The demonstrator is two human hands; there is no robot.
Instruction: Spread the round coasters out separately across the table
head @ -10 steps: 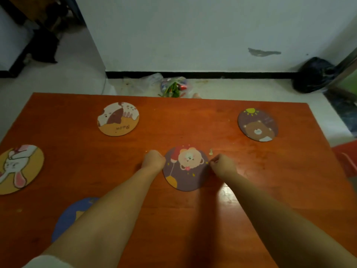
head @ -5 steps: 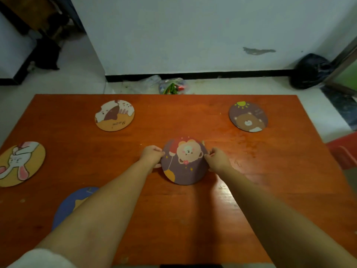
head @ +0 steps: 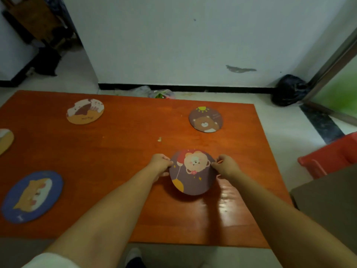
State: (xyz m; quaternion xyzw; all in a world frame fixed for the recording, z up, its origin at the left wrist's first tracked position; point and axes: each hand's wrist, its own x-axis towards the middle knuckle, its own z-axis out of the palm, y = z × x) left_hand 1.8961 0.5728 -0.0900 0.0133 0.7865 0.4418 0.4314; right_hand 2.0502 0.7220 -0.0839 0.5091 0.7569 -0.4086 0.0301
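Observation:
A purple round coaster with a pink bear and a red balloon (head: pixel 193 176) is held by both hands over the orange table (head: pixel 125 151). My left hand (head: pixel 160 164) pinches its left edge and my right hand (head: pixel 225 166) pinches its right edge. Several other coasters lie apart on the table: a brown bear coaster (head: pixel 205 120) at the far right, an orange cat coaster (head: pixel 85 111) at the far left, a blue coaster (head: pixel 32 196) at the near left, and a yellow one (head: pixel 4 140) cut off by the left edge of the view.
A small pale scrap (head: pixel 159 139) lies mid-table. A red plastic stool (head: pixel 332 157) and a grey surface (head: pixel 328 206) stand to the right of the table. A black bag (head: pixel 288 89) and plastic bags (head: pixel 162 93) sit on the floor by the wall.
Both hands have carried the purple bear coaster to the right and nearer the front edge. My view has shifted right, so the yellow rabbit coaster is mostly out of frame.

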